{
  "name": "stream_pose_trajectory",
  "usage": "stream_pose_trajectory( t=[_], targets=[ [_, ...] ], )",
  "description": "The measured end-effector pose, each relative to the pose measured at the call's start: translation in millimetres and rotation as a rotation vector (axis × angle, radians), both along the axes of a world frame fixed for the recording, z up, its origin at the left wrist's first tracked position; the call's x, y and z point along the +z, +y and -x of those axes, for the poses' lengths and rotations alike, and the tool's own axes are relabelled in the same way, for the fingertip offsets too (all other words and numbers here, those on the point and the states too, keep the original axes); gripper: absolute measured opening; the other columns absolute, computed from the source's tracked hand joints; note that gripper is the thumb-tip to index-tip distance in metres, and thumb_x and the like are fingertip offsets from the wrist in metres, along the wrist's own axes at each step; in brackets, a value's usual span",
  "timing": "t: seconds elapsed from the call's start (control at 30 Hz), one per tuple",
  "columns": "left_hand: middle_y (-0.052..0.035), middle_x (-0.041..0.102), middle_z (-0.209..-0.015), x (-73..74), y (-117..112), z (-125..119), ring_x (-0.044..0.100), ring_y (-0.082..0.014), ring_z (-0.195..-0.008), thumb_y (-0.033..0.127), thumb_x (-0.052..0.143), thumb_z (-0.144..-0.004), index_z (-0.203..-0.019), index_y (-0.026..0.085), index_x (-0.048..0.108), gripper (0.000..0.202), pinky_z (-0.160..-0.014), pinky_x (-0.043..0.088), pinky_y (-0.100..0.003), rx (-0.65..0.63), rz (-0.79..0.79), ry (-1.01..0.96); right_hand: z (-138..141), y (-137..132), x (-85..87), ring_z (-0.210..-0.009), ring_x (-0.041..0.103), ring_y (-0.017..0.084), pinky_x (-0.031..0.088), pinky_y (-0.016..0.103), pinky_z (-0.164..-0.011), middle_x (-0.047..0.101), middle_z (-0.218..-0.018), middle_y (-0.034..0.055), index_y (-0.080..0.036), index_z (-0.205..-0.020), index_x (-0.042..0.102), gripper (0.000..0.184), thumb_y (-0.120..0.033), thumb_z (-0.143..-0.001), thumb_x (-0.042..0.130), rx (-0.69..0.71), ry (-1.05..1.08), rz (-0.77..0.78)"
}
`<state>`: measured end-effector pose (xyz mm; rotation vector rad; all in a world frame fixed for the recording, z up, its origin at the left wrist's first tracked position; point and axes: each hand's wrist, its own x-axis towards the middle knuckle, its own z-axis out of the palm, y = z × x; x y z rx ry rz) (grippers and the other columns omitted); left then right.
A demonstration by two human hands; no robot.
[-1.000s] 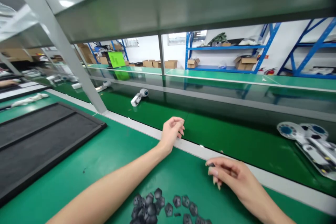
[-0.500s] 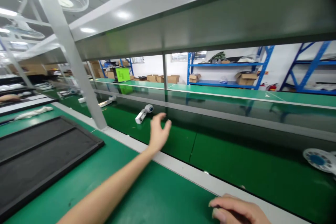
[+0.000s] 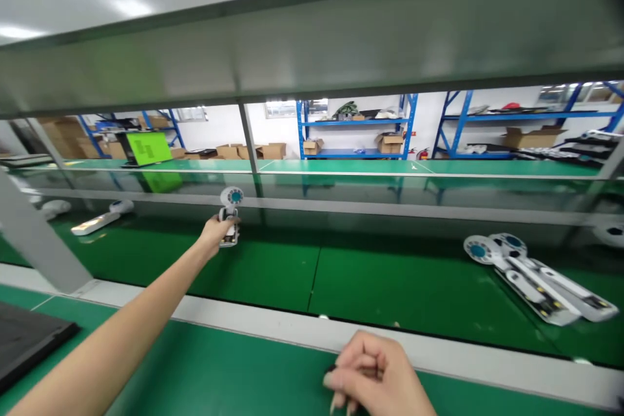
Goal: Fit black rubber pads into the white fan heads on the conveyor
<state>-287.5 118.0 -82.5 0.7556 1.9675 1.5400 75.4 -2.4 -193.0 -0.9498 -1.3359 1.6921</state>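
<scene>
My left hand (image 3: 214,238) reaches out over the dark green conveyor belt, its fingers closed round a white handheld device (image 3: 231,197). The device has a round head with a blue centre and dark spots, and its open body shows inner parts. Low in the middle, over the near bench edge, my right hand (image 3: 377,370) is curled with thumb and fingertips together. A tiny dark thing shows at the fingertips, too small to name. Farther right on the belt, two similar devices (image 3: 536,289) lie side by side, heads pointing up and left.
Another white device (image 3: 97,222) lies on the belt at the left. A black tray (image 3: 29,341) rests on the green bench, near a grey post (image 3: 43,240). Overhead, a wide grey shelf (image 3: 312,45) crosses the view. Blue racks (image 3: 353,122) with boxes stand behind.
My left hand has taken hold of a white device that lay on the belt. The view has swung right, bringing the pair of devices into sight. My right hand stays curled.
</scene>
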Motion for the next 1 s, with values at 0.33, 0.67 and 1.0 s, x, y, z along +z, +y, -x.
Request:
stream_pose_trajectory(
  t=[0.33, 0.67, 1.0],
  targets=[
    [-0.0005, 0.062, -0.078, 4.4, -80, -146, 0.062, -0.0145, -0.064, 0.042, 0.095, -0.070, -0.092, 0.016, 0.064, 0.046, -0.058, 0.055, -0.026, -0.478, -0.271, -0.426, -55, 2, 98.2, -0.074, 0.077, 0.018, 0.059, 0.029, -0.070, 0.083, -0.088, 0.0052, -0.018, -0.098, 0.075, 0.016, -0.003, -0.095, 0.072, -0.223, -0.251, -1.709],
    [-0.0046, 0.066, -0.090, -17.1, -143, -205, 0.061, -0.0217, -0.083, 0.076, 0.080, -0.077, -0.099, 0.022, 0.069, 0.060, -0.078, 0.056, -0.031, -0.606, -0.266, -0.360, -36, -8, 103.5, -0.065, 0.072, 0.018, 0.056, 0.028, -0.062, 0.078, -0.076, 0.0026, -0.021, -0.085, 0.074, 0.015, -0.010, -0.094, 0.074, -0.338, -0.077, -1.235],
    [-0.0039, 0.069, -0.098, -4.3, -158, -216, 0.060, -0.0242, -0.086, 0.070, 0.082, -0.077, -0.122, 0.035, 0.062, 0.059, -0.072, 0.051, -0.029, -0.609, -0.218, -0.231, -20, -7, 103.1, -0.063, 0.060, 0.015, 0.051, 0.025, -0.061, 0.071, -0.068, 0.0025, -0.017, -0.072, 0.076, 0.028, -0.043, -0.082, 0.084, -0.206, 0.049, -0.391]
  ],
)
